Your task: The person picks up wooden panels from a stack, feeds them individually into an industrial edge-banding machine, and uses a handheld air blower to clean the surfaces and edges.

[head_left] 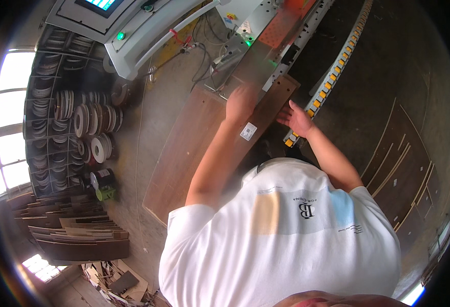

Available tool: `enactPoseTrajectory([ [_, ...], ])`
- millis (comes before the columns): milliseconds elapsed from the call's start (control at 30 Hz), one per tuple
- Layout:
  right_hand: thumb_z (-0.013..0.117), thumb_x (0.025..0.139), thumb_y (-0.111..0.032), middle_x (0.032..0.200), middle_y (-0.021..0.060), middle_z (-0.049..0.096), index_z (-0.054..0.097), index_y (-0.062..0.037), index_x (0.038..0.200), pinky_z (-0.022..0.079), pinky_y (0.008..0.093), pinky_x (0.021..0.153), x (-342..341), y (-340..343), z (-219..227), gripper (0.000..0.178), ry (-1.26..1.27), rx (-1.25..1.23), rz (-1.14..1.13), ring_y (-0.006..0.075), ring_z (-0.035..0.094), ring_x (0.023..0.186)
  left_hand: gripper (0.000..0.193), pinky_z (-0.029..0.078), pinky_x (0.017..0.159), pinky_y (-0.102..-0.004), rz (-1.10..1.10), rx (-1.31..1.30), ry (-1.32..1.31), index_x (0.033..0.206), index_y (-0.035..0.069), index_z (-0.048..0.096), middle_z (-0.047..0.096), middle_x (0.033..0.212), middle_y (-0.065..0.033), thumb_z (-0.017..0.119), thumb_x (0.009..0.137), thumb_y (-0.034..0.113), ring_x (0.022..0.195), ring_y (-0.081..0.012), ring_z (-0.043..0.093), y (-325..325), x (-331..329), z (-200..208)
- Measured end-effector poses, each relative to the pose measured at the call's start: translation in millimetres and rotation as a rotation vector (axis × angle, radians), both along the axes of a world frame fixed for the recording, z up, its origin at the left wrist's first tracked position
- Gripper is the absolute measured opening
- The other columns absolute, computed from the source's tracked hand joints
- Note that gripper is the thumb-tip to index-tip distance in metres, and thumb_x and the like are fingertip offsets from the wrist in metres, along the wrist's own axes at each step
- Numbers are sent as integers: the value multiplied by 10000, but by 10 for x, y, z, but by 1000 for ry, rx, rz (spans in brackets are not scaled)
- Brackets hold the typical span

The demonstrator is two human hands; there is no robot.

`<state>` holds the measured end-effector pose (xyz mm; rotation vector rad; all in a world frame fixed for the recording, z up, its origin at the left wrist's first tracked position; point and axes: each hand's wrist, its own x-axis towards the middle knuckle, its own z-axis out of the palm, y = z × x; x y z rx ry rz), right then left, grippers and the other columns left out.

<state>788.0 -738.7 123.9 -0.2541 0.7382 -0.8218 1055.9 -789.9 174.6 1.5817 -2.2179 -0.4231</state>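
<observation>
A long brown wood-grain panel [204,128] with a white label [248,131] slants from the lower left up to the machine, its far end at the machine bed. My left hand [241,104] is over the panel's upper part, next to the label. Its fingers point toward the machine and are blurred, so their pose does not show clearly. Beside the panel's right edge, my right hand [297,121] has its fingers spread and thumb raised, with nothing in it. Whether its fingertips touch the edge I cannot tell.
A machine control console [120,36] with a lit screen stands at upper left. A roller rail [332,77] with yellow rollers runs along the right. Edge-band rolls [94,120] fill racks at left. Brown boards [399,169] lie at right; others [82,243] are stacked lower left.
</observation>
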Motion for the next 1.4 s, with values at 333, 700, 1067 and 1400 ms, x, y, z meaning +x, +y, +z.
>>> enactPoseTrajectory([
  [333,583,1021,-493,1273,88,607,544,-126,1359,453,477,1074,19,18,44,501,41,46,-25,272,576,1221,676,429,1098,-467,203,183,-110,1305,157,635,545,1487,-50,878,687,282,1310,-341,512,2258,577,595],
  [700,503,1041,-555,1395,83,514,459,-151,1450,411,465,1115,-1,19,119,577,58,-1,-1,250,497,1293,511,446,1064,-495,269,-9,-83,1222,173,700,558,1477,-86,840,734,238,1294,-366,520,1929,882,324],
  [1067,539,1039,-507,1362,67,563,509,-153,1418,417,466,1079,9,27,57,520,38,-17,-40,244,518,1279,406,490,1067,-411,204,-172,-123,1234,127,689,607,1434,-46,742,847,237,1341,-293,547,890,621,-1],
  [1400,462,1065,-538,1412,55,539,488,-161,1437,424,453,1080,-24,41,4,530,12,-34,-39,222,504,1293,384,511,1053,-373,213,-151,-211,1258,78,675,614,1438,-80,661,906,230,1373,-233,542,183,271,-83],
])
